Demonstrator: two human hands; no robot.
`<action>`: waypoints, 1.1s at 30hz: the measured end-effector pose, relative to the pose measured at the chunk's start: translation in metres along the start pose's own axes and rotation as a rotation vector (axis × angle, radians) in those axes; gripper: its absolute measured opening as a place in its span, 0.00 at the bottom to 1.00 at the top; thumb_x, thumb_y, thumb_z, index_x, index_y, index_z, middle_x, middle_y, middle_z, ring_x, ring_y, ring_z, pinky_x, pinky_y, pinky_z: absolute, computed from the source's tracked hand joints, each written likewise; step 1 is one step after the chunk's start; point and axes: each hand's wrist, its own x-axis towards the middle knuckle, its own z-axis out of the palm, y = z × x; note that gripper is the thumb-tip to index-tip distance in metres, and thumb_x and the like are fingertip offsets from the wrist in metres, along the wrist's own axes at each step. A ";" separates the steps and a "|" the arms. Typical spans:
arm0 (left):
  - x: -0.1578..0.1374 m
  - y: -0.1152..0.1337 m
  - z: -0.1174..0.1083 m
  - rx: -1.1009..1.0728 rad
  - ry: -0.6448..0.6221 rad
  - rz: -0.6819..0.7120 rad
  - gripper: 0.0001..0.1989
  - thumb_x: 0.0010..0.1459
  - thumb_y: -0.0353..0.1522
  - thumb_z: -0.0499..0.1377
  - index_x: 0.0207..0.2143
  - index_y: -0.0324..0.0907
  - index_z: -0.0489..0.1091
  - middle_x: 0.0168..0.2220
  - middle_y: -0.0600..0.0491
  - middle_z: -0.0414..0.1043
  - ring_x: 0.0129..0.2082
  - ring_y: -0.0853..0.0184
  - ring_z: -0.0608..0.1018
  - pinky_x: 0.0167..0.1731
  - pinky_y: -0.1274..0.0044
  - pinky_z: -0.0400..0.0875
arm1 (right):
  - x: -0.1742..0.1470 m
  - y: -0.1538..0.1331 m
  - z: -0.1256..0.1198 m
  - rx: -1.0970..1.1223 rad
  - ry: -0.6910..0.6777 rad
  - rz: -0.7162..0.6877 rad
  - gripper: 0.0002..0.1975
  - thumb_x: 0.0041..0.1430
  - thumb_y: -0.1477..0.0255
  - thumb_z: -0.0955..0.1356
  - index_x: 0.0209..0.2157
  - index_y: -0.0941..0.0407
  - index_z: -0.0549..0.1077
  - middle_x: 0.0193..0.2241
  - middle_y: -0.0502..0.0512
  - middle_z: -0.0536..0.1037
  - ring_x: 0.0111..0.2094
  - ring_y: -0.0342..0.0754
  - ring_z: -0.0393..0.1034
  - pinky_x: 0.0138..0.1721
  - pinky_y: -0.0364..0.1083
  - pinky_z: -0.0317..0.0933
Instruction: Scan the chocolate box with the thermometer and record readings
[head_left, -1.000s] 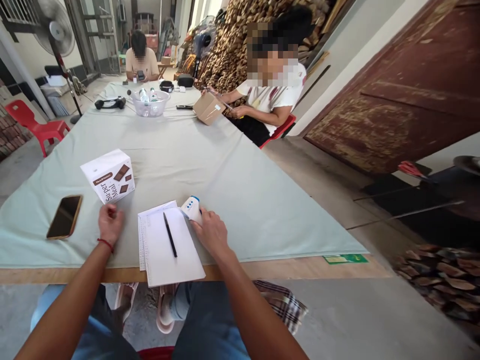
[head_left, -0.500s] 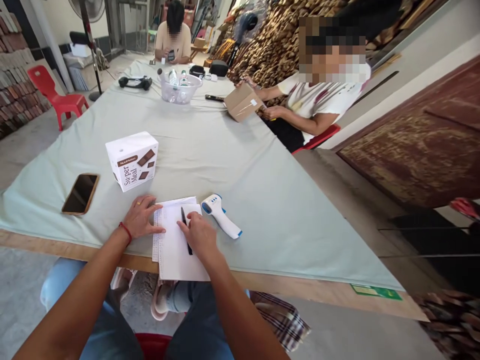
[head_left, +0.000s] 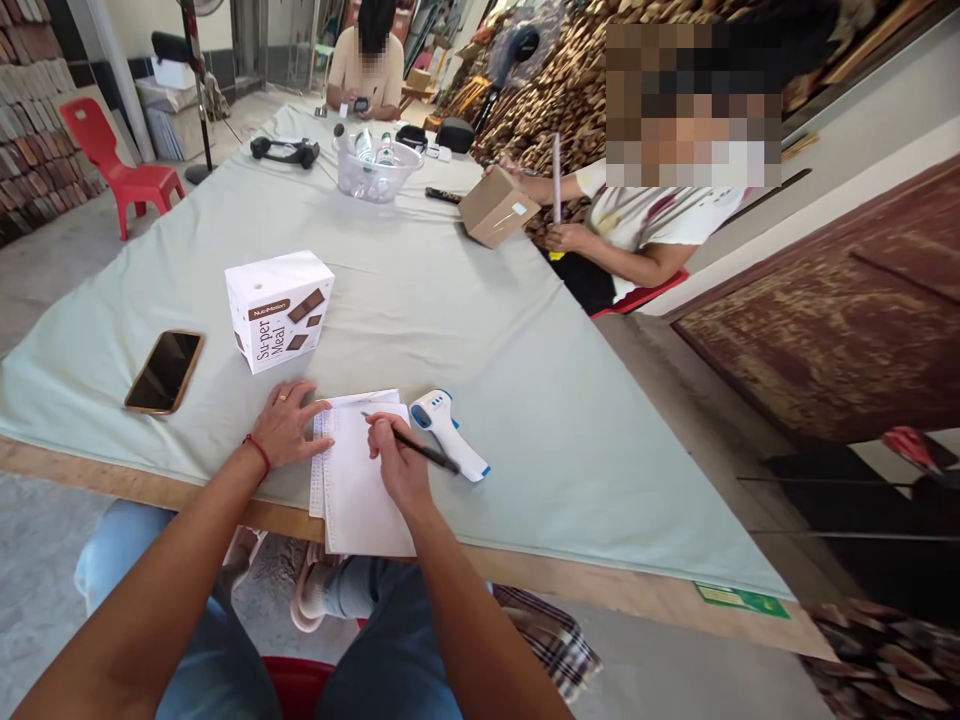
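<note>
Between the fingers of my right hand is a black pen, its tip pointing up and left over the top part of a white sheet of paper. My left hand lies with fingers spread, thumb and fingertips on the left edge of the papers. Under the top sheet, other sheets with rows of writing stick out at the left and top. A white and blue infrared thermometer lies just right of the papers. Beyond my left hand stands a white Super Meal box.
A phone lies at the left. Farther back are a clear plastic basket with bottles and a black device. A co-worker at the right holds a cardboard box; another person sits at the far end. A red chair stands left.
My right hand has picked the pen up off the paper and now holds it in a writing grip. The co-worker's right-side hand has raised a thin upright object beside the cardboard box.
</note>
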 end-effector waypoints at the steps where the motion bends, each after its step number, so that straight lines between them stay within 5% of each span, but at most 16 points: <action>1: 0.000 0.000 0.000 0.015 -0.005 -0.004 0.23 0.53 0.43 0.63 0.50 0.45 0.72 0.56 0.43 0.63 0.58 0.50 0.64 0.59 0.57 0.54 | 0.002 -0.001 0.003 0.053 0.013 0.031 0.20 0.60 0.54 0.63 0.37 0.56 0.73 0.20 0.46 0.65 0.23 0.42 0.60 0.29 0.45 0.59; 4: 0.001 0.002 0.001 0.053 -0.012 -0.028 0.19 0.57 0.40 0.60 0.50 0.46 0.71 0.56 0.44 0.63 0.57 0.51 0.64 0.59 0.57 0.55 | 0.010 0.000 0.012 0.178 0.001 0.127 0.23 0.57 0.51 0.63 0.35 0.58 0.75 0.19 0.48 0.68 0.22 0.43 0.61 0.27 0.44 0.57; 11: 0.003 0.010 -0.001 0.088 -0.038 -0.077 0.19 0.55 0.39 0.61 0.49 0.46 0.71 0.56 0.45 0.63 0.57 0.52 0.64 0.60 0.58 0.54 | 0.008 0.019 0.024 0.060 0.172 0.136 0.08 0.40 0.65 0.69 0.25 0.54 0.72 0.20 0.47 0.72 0.22 0.43 0.64 0.26 0.44 0.60; 33: 0.002 0.013 -0.001 0.086 -0.029 -0.082 0.19 0.55 0.40 0.61 0.49 0.47 0.71 0.56 0.45 0.63 0.57 0.52 0.65 0.60 0.57 0.56 | 0.003 0.023 0.026 -0.157 0.062 0.084 0.09 0.45 0.62 0.66 0.24 0.53 0.71 0.21 0.49 0.74 0.26 0.48 0.68 0.33 0.48 0.65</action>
